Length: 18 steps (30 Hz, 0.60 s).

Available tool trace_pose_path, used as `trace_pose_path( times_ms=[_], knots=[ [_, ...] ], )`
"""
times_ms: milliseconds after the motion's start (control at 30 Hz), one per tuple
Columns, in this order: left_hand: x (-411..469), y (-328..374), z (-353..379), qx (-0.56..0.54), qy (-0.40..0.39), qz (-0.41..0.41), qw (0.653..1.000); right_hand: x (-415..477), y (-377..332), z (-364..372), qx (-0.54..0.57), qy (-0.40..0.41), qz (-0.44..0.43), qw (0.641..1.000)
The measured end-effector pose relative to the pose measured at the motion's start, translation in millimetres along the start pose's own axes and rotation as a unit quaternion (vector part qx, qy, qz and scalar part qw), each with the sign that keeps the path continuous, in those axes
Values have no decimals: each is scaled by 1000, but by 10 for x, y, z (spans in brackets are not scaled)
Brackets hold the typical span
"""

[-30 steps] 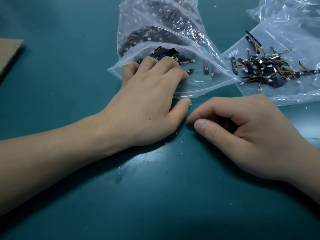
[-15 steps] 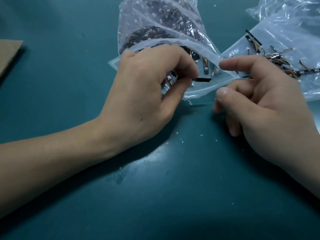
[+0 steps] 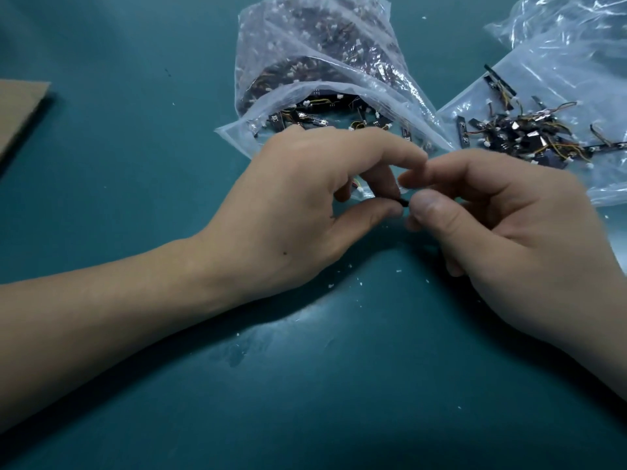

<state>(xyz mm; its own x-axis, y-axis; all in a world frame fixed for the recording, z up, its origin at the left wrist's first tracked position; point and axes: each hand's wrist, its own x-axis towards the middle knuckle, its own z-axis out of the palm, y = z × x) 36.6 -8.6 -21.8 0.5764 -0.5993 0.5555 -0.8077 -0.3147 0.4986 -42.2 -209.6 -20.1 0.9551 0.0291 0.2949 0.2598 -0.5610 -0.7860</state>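
Note:
My left hand (image 3: 305, 205) pinches a small black part (image 3: 403, 201) between thumb and fingers, just in front of the open clear plastic bag (image 3: 325, 69). A short wire with a white connector (image 3: 359, 189) shows under its fingers. My right hand (image 3: 502, 232) meets it fingertip to fingertip, its thumb and forefinger closing on the same black part. The bag behind holds many small black circuit strips with orange wires. Most of the part is hidden by the fingers.
A second clear bag (image 3: 556, 79) lies at the right with a loose pile of black parts with wires (image 3: 529, 137) on it. A brown cardboard piece (image 3: 17, 113) sits at the left edge. Small white flecks dot the teal table (image 3: 305, 385).
My left hand came out of the bag's mouth with a black part and drew nearer to me. My right hand moved in from the right and took hold of the part's other end.

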Motion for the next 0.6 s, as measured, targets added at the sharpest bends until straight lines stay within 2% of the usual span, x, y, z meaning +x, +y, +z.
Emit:
trace_pose_path(
  times_ms=[267,400,600],
  knots=[
    [1,20,-28,-25,12,-32,999,-5,-26,1,-13,-1,17,1000],
    [-15,-23,-55,-55,-5,-91,994,4,-16,-5,4,13,26,1000],
    [-23,14,-59,-77,9,-93,993,4,0,-15,7,6,29,1000]
  ],
)
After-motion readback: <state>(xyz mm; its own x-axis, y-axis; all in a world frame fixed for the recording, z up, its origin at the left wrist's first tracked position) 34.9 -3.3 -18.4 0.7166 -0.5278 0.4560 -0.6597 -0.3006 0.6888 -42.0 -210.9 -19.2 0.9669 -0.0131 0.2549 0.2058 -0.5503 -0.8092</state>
